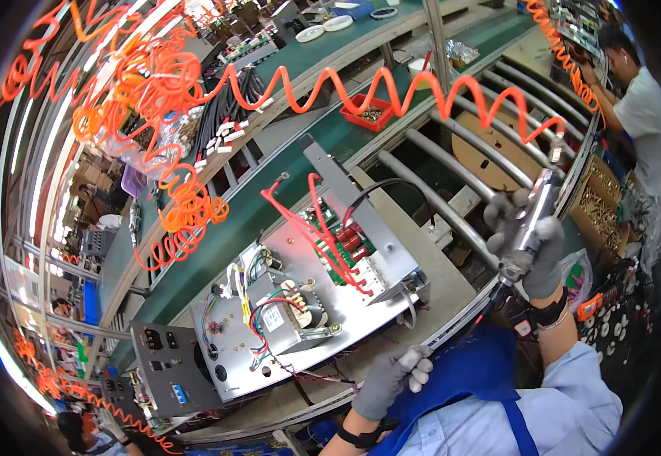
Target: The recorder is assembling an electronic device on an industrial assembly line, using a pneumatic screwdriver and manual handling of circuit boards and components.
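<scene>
My right hand (539, 251), in a grey glove, is wrapped round an air screwdriver (528, 228). An orange coiled hose (387, 87) runs to its upper end, and its thin bit slants down toward my apron. My left hand (395, 380), also gloved, is closed in front of my apron near the bench edge; what its curled fingers hold, if anything, is hidden. Before me lies an open metal chassis (247, 372) with a transformer (292, 311), a green circuit board (330, 258), thick red cables (300, 220) and coloured wires. A dark panel (171, 372) forms its left end.
Metal rollers (437, 205) lie beyond the chassis at the right. A red tray (368, 112) of small parts sits on the green conveyor (300, 156). Tangled orange hoses (156, 83) hang at the upper left. A box of screws (598, 205) and a co-worker (646, 114) are far right.
</scene>
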Tool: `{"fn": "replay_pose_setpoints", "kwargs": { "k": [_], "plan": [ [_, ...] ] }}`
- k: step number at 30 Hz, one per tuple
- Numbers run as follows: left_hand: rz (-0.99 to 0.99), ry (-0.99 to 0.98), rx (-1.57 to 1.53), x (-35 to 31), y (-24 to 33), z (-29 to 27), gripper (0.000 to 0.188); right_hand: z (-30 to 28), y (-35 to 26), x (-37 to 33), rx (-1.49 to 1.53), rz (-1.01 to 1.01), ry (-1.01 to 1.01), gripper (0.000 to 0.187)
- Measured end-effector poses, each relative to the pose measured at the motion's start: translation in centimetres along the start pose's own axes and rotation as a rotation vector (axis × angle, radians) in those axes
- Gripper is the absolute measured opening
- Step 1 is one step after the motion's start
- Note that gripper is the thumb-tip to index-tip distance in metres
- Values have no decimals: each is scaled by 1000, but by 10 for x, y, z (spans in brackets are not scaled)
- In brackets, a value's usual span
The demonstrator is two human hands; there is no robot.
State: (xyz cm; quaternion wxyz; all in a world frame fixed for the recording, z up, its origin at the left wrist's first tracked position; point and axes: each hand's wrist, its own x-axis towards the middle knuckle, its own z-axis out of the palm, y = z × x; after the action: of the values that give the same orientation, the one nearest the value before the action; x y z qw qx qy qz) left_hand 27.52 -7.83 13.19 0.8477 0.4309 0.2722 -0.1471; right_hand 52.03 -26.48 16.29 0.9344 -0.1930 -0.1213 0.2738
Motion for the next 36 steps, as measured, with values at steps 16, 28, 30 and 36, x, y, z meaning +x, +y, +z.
{"fn": "replay_pose_setpoints", "kwargs": {
  "k": [16, 28, 30, 36],
  "plan": [
    [241, -18, -598, -26, 30, 11, 37, 98, 50, -18, -88, -484, -497, 55],
    [504, 314, -295, -13, 36, 72, 40, 84, 18, -4, 113, -498, -580, 41],
    [596, 227, -246, -15, 38, 71, 46, 85, 9, 3, 179, -493, -635, 48],
    [896, 671, -82, -2, 47, 54, 59, 66, -16, 33, 476, -532, -274, 39]
  ]
}}
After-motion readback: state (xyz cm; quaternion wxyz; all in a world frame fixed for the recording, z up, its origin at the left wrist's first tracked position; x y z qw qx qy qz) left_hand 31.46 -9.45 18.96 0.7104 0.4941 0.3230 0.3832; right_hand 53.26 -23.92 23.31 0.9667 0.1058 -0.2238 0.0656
